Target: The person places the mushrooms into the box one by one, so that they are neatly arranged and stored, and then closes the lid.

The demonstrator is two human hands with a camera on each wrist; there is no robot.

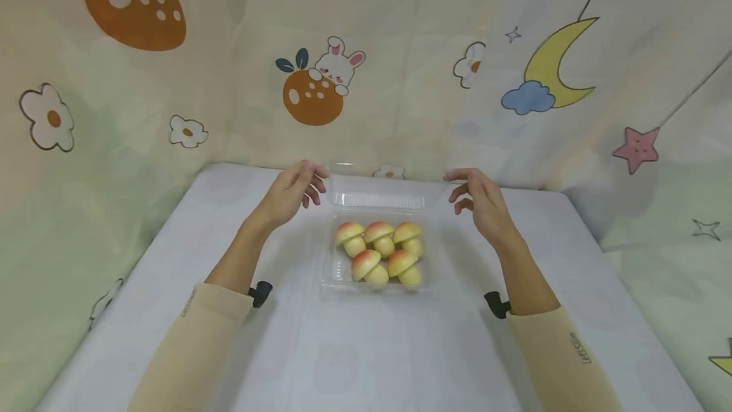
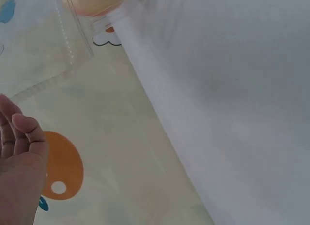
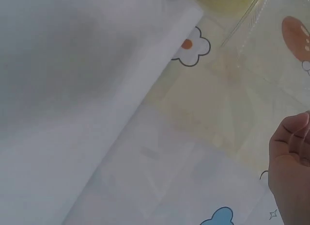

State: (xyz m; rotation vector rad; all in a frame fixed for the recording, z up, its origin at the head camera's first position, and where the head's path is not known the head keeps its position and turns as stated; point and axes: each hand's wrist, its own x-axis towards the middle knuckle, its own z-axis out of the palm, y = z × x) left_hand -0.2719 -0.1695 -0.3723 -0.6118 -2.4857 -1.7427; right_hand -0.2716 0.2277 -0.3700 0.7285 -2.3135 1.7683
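A clear plastic clamshell box (image 1: pixel 330 277) lies on the table with its lid (image 1: pixel 377 200) raised at the back. Inside sit several mushroom-shaped pieces (image 1: pixel 366 264), with red-yellow caps and pale yellow stems: three in the back row, two in front. My left hand (image 1: pixel 290 192) is at the lid's left side, fingers loosely bent and fingertips close to its upper edge. Across from it, my right hand (image 1: pixel 482 199) hovers by the lid's right side with relaxed, spread fingers. In both wrist views, the left hand (image 2: pixel 22 157) and right hand (image 3: pixel 293 162) show only partly.
A white cloth covers the table (image 1: pixel 354 348). Right behind its back edge hangs a printed curtain (image 1: pixel 400 113) with rabbits, flowers and a moon. Black wrist straps (image 1: pixel 260 294) stick out below both hands.
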